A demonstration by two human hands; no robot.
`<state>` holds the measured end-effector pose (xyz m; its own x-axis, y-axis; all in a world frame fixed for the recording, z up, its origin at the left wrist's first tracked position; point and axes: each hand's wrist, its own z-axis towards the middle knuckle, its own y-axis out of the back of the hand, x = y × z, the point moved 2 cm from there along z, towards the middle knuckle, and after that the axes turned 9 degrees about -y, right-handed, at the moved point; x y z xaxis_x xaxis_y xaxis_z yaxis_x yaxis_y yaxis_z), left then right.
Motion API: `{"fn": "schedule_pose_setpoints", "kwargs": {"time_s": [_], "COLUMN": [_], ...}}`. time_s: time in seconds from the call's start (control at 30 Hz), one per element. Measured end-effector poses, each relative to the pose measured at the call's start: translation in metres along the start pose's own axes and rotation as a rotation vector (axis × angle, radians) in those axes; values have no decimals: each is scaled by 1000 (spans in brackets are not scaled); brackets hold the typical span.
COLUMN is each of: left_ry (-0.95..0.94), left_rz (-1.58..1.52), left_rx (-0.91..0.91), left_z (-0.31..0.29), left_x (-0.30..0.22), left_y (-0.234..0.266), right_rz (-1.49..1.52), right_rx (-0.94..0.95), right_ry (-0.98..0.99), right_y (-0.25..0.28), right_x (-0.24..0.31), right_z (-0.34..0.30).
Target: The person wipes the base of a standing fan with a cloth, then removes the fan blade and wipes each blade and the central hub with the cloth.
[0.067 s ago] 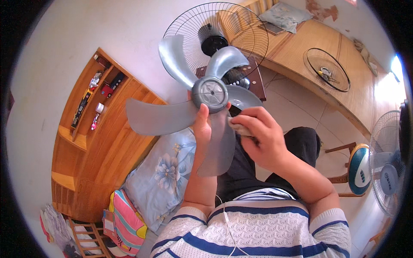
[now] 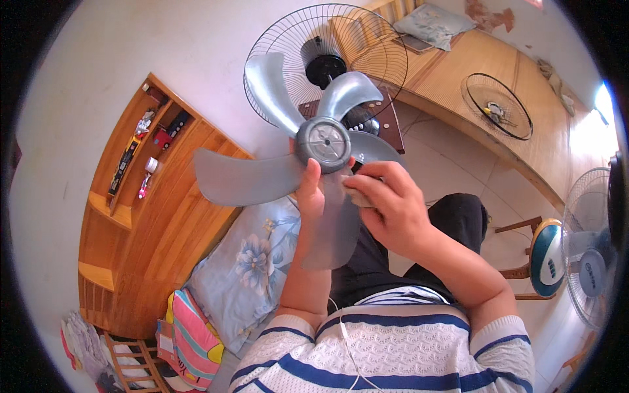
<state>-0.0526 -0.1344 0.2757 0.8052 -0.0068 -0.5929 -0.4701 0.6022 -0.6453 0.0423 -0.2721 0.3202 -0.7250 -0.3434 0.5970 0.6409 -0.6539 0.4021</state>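
A grey fan blade with several vanes round a hub is held up before me. My left hand grips it just below the hub, thumb on the front, the other fingers mostly hidden behind. In my right hand is a bunched pale cloth, pinched and pressed against the edge of the lowest vane near the hub. Behind the blade stands the fan's rear wire guard, with its black motor housing at the middle.
Another wire guard lies on the wooden bed at the far right. A second fan stands at the right edge, beside a stool with a blue-and-white seat. To the left are a wooden headboard shelf and a blue floral pillow.
The fan blade has shifted slightly to the right and turned a little in my left hand. My right hand has moved slightly left with the cloth, along the lowest vane toward the hub.
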Motion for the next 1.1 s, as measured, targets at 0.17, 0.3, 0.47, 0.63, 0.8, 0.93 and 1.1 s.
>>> {"fn": "schedule_pose_setpoints", "kwargs": {"time_s": [0.17,0.3,0.47,0.63,0.8,0.93,1.1], "left_ry": [129,130,94,1,-25,-5,-83], "left_rz": [-42,-99,-163,-93,11,-22,88], "left_rx": [-30,-106,-122,-68,-36,6,29], "left_z": [-18,-19,-6,4,4,-2,-5], "left_x": [-3,-6,-8,0,6,5,6], "left_y": [-11,-10,-16,-3,14,9,-10], "right_rz": [-80,0,133,251,378,133,60], "right_rx": [-10,45,175,334,272,23,15], "right_ry": [97,89,66,142,128,48,-2], "right_y": [-34,-32,-32,-47,-35,-20,-42], "right_x": [-10,-6,10,31,27,-6,-23], "right_z": [-2,-8,-29,-52,-44,-14,-16]}}
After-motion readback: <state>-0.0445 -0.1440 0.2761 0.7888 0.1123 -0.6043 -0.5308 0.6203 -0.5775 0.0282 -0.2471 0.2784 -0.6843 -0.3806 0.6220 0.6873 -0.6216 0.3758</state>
